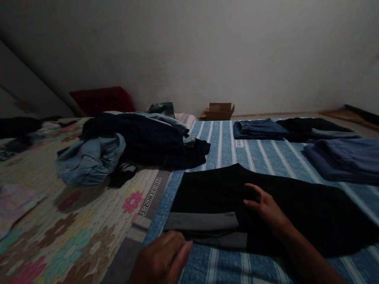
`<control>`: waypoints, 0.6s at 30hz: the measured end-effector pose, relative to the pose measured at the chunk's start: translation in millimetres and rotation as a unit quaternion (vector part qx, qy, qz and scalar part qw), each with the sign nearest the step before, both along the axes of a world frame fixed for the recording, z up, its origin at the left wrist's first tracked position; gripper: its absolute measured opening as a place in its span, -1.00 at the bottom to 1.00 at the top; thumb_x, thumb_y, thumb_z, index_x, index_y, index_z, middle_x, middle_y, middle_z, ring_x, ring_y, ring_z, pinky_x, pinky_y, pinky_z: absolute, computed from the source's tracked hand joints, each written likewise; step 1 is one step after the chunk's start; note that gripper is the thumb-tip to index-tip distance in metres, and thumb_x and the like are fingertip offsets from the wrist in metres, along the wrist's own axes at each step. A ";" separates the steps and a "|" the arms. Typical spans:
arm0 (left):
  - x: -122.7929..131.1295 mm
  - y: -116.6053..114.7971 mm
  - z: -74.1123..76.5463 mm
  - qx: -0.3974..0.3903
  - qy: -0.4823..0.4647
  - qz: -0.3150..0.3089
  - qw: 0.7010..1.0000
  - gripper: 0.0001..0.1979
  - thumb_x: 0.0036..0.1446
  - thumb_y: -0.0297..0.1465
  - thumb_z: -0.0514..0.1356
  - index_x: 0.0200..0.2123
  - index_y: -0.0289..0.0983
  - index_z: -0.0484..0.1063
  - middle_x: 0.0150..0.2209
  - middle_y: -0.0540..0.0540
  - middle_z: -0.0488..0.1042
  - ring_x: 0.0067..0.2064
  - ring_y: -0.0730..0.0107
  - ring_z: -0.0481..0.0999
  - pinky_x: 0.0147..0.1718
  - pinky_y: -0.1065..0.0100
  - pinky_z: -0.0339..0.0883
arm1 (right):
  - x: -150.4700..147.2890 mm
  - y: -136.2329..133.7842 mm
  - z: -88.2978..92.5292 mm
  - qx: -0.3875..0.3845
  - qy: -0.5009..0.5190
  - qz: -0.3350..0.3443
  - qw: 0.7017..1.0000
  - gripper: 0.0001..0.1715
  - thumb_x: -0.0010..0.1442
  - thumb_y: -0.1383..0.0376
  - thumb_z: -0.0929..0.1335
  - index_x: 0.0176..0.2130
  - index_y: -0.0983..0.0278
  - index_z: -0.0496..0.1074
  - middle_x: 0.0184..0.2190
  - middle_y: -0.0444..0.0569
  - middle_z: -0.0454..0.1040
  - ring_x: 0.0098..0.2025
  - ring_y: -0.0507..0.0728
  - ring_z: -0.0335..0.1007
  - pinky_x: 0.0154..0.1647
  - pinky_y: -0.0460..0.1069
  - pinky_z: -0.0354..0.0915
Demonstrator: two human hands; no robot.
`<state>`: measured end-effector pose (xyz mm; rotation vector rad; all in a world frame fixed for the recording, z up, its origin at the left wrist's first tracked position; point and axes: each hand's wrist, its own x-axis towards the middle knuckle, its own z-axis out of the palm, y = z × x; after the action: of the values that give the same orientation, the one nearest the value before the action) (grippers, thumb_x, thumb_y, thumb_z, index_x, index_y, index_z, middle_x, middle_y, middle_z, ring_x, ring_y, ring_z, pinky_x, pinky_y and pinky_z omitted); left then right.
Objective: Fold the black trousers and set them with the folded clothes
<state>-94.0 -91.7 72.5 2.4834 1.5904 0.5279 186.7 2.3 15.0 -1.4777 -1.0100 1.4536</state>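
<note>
Over the black garment (304, 209), the right hand (269, 210) curves half-spread.

The garment (207, 193) looks matt cloth — the box (219, 114) dull cardboard, the wall (207, 51) matt.

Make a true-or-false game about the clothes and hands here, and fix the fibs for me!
1. The black garment lies on the striped sheet. True.
2. The box is shut. False: its flaps stand open.
3. The right hand is over the black garment, thumb and fingertip apart. True.
4. The pale denim is neatly folded on the right. False: it lies bunched up on the left.
5. The flowered sheet is left of the striped sheet. True.
6. The left hand is nearest the box. False: it is by the grey strip on the black garment.
</note>
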 end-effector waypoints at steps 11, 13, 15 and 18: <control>54.2 100.2 -33.9 -0.080 0.141 0.043 0.986 -0.41 0.19 -0.16 0.08 0.18 -0.42 0.21 0.29 -0.34 0.07 0.32 0.03 -0.03 0.22 -0.01 -0.03 | -0.5 2.0 -3.4 0.023 0.000 -0.002 1.000 -0.28 -0.13 0.28 0.43 0.06 0.30 0.30 -0.12 0.02 0.49 -0.08 0.21 0.43 -0.17 0.03 0.36; 54.8 101.0 -41.7 -0.100 0.149 0.058 0.982 -0.35 0.20 -0.11 0.04 0.22 -0.41 0.14 0.31 -0.34 -0.01 0.33 0.03 -0.09 0.22 -0.04 -0.08 | -1.2 2.6 -3.5 0.028 0.005 -0.004 1.000 -0.29 -0.13 0.30 0.43 0.05 0.29 0.30 -0.12 0.01 0.49 -0.08 0.21 0.43 -0.15 0.03 0.36; 52.0 100.3 -47.8 -0.109 0.154 0.063 0.980 -0.34 0.21 -0.08 -0.01 0.25 -0.39 0.11 0.32 -0.31 -0.04 0.34 0.05 -0.12 0.23 -0.03 -0.11 | -2.0 3.2 -3.7 0.033 0.021 -0.005 0.999 -0.31 -0.12 0.32 0.42 0.04 0.28 0.30 -0.11 0.00 0.49 -0.08 0.20 0.43 -0.14 0.04 0.36; 46.9 101.1 -55.4 -0.103 0.157 0.060 0.980 -0.32 0.21 -0.06 -0.04 0.26 -0.38 0.09 0.32 -0.30 -0.04 0.34 0.04 -0.13 0.23 -0.05 -0.13 | -3.4 4.0 -4.1 0.032 0.031 -0.011 0.999 -0.33 -0.12 0.35 0.41 0.03 0.27 0.29 -0.14 -0.02 0.50 -0.08 0.19 0.43 -0.11 0.04 0.35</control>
<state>-47.2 9.3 17.1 2.4122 1.8084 -0.0231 183.3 6.4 10.9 -1.3851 -0.9906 1.4289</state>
